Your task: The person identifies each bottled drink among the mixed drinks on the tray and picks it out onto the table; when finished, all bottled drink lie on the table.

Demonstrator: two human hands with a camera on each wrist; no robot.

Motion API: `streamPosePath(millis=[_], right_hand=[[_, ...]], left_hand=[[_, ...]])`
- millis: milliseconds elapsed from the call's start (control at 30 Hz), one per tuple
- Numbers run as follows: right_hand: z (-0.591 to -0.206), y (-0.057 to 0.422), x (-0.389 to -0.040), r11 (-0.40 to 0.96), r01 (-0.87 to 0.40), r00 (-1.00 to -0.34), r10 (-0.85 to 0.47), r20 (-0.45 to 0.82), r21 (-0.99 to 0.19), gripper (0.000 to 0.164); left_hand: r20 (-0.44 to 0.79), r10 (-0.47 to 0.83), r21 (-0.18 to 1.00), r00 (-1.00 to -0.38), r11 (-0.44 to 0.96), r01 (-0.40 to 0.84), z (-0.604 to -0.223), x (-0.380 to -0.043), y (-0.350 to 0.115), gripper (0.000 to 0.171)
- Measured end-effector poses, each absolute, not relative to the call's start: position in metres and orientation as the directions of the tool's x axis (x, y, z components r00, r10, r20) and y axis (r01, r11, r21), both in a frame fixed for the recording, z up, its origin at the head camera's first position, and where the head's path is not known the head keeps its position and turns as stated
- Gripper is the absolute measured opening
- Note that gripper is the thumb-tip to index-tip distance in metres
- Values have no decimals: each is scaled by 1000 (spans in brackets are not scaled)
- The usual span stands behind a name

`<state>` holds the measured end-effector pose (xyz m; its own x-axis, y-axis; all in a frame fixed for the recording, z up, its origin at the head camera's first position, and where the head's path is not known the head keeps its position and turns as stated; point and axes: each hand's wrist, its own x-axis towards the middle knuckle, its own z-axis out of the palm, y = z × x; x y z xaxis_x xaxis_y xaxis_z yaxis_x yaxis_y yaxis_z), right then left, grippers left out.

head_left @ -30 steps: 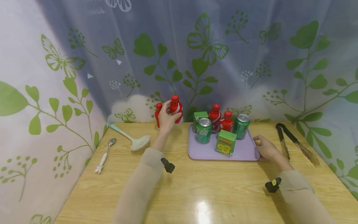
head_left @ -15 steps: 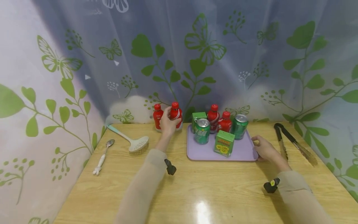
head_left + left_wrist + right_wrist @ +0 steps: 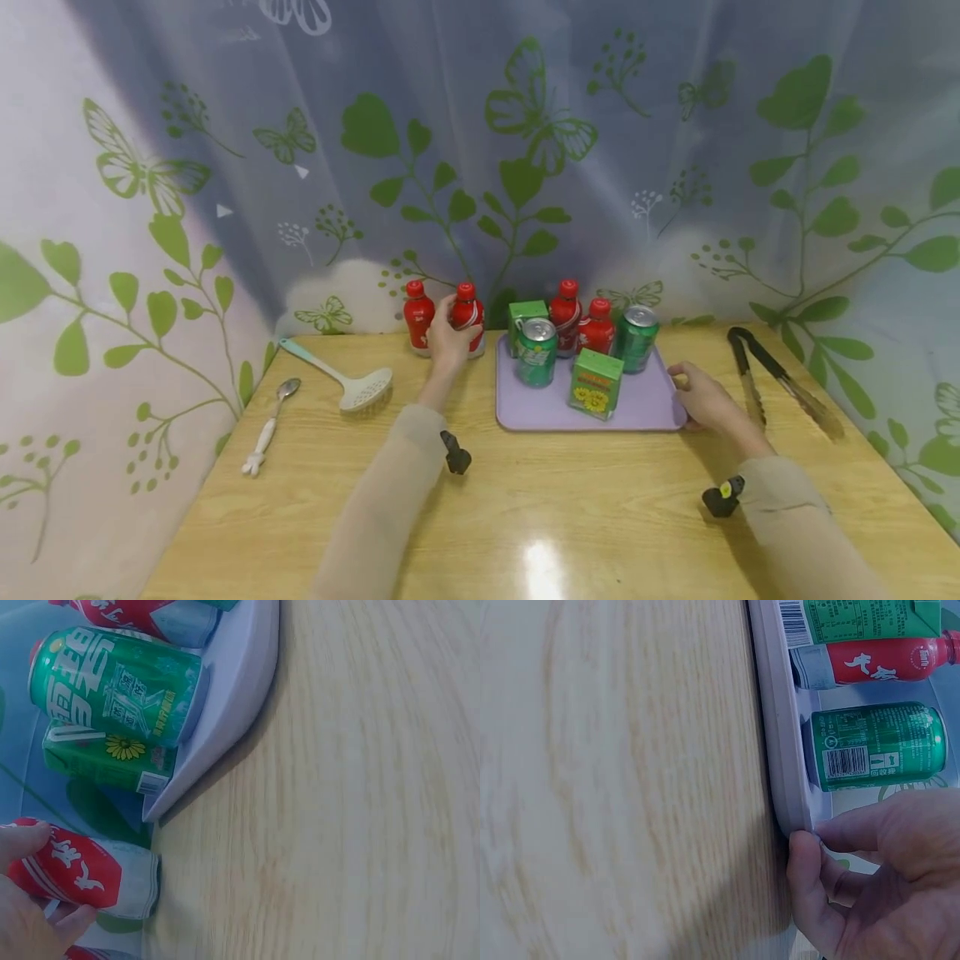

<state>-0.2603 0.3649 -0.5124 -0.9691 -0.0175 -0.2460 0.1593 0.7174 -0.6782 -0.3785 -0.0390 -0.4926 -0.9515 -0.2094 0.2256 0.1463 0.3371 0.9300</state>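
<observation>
My left hand [image 3: 448,348] grips a red bottle [image 3: 467,310] with a pale base at the back of the table, thumb on one side and fingers on the other. Upright just left of it is a second red bottle [image 3: 417,315]. At the front right corner of the lilac tray [image 3: 540,415], my right hand [image 3: 707,398] pinches the rim between thumb and fingers. Two red bottles, a green can [image 3: 537,353], another green can [image 3: 637,340], a green drink carton [image 3: 596,385] and a second carton [image 3: 527,313] stand on that tray.
A skimmer [image 3: 365,389] with a pale green handle and a spoon [image 3: 270,421] lie on the left. Black-handled tongs [image 3: 772,371] lie right of the tray. A patterned curtain [image 3: 450,150] hangs behind the wooden table [image 3: 525,517].
The gripped bottle has come down from a raised position to beside the other red bottle, with my left hand still around it. My right hand keeps its hold on the tray corner.
</observation>
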Motion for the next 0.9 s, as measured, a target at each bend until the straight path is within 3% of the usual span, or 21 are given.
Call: streamPosePath(millis=[333,500,700,900], right_hand=[[-510,361,-260,722,146,-971,-27,-239,-676,51],[-511,361,-260,727,139,-970,-36,-239,-672,50],[-509,363,-261,732,153,-967,-27,-252,-664,50],[-512,362,-260,735,165,-965,-16,-260,-658,50]], left_hand=[[284,-168,893,-944,405,197,-497,-377,-44,69],[382,-119,833,-917,473,286,-484,-371,-45,70],[469,97,620,-878,672,405,-448,-360,-26,76],[396,354,317,-847,813,488,-433,-346,13,76]])
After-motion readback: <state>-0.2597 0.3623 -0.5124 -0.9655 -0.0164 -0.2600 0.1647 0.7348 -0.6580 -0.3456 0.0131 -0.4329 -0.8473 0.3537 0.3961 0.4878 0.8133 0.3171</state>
